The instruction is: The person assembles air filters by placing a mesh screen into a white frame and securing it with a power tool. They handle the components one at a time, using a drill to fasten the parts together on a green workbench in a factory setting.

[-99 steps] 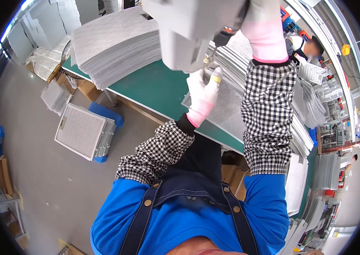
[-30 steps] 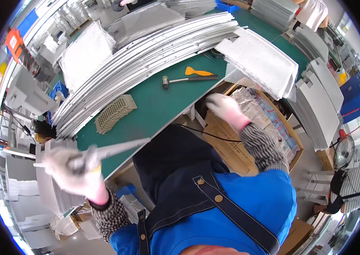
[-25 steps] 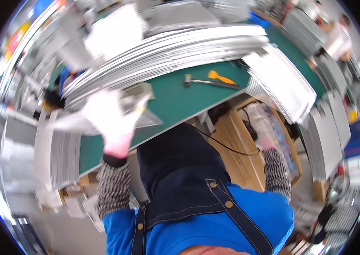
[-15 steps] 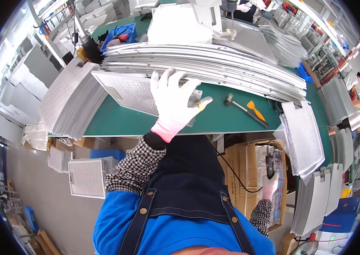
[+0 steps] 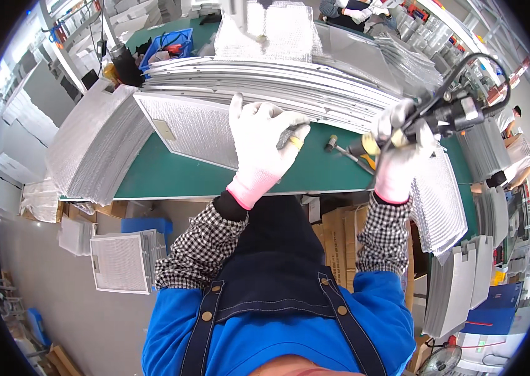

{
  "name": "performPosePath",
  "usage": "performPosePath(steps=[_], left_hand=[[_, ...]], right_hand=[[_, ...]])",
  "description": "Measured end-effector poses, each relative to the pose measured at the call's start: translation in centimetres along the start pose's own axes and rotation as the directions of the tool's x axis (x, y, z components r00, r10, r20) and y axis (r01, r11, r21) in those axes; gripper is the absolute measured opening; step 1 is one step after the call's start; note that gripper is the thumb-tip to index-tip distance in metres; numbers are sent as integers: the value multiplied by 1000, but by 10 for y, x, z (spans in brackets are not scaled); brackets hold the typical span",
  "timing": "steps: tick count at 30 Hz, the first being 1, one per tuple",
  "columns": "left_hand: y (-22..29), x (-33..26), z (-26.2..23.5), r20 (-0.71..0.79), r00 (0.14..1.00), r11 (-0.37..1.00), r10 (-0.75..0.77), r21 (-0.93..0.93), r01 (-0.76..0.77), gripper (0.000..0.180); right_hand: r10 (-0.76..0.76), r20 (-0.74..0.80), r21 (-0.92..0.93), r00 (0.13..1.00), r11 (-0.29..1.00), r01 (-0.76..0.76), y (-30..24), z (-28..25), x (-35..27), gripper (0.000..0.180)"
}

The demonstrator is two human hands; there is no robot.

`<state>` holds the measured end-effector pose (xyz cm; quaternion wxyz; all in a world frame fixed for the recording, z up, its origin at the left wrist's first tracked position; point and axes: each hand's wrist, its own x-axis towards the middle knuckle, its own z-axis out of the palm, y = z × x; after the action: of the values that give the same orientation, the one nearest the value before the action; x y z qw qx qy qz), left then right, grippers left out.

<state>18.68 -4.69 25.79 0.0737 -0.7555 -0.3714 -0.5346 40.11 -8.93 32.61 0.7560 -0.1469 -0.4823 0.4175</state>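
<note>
My left hand (image 5: 260, 141), in a white glove with a pink cuff, is at the right part of a framed silver mesh panel (image 5: 193, 128). Its thumb and forefinger close on the panel near the right end, though the fingers cover the exact grip. The panel tilts up from the green bench against a stack of metal frames (image 5: 334, 100). Raised over the bench's right side, my right hand (image 5: 402, 147) grips a black corded electric screwdriver (image 5: 443, 119), its cable looping above. Under it lie a small hammer (image 5: 332, 144) and an orange-handled tool (image 5: 368, 161), partly covered.
Curved stacks of mesh sheets stand on the bench at left (image 5: 92, 141) and right (image 5: 440, 203). A blue bin (image 5: 174, 47) sits at the back left. Below the bench edge is a cardboard box (image 5: 340, 235). Another person's gloved hands (image 5: 365, 12) show at the far side.
My right hand has come up from the cardboard box below the bench, bringing the electric screwdriver over the bench. My left hand stays at the panel, its thumb and forefinger now closer together.
</note>
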Motion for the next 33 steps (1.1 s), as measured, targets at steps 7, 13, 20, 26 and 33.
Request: performPosePath(steps=[7, 13, 20, 26, 33], left_hand=[[1, 5, 6, -12, 991, 990, -132, -41, 132, 9], [2, 0, -1, -58, 994, 995, -96, -38, 94, 20], [2, 0, -2, -91, 987, 989, -133, -69, 127, 17], [3, -2, -1, -121, 982, 987, -147, -84, 138, 18], [3, -6, -2, -135, 980, 985, -147, -113, 132, 20]], right_hand=[[-54, 275, 149, 960, 989, 13, 12, 25, 24, 26], [-117, 307, -188, 944, 966, 180, 9, 37, 53, 31], [-72, 286, 218, 956, 976, 8, 0, 108, 71, 49], [75, 484, 124, 872, 980, -153, 9, 109, 72, 45], [127, 564, -47, 816, 991, -122, 19, 101, 60, 43]])
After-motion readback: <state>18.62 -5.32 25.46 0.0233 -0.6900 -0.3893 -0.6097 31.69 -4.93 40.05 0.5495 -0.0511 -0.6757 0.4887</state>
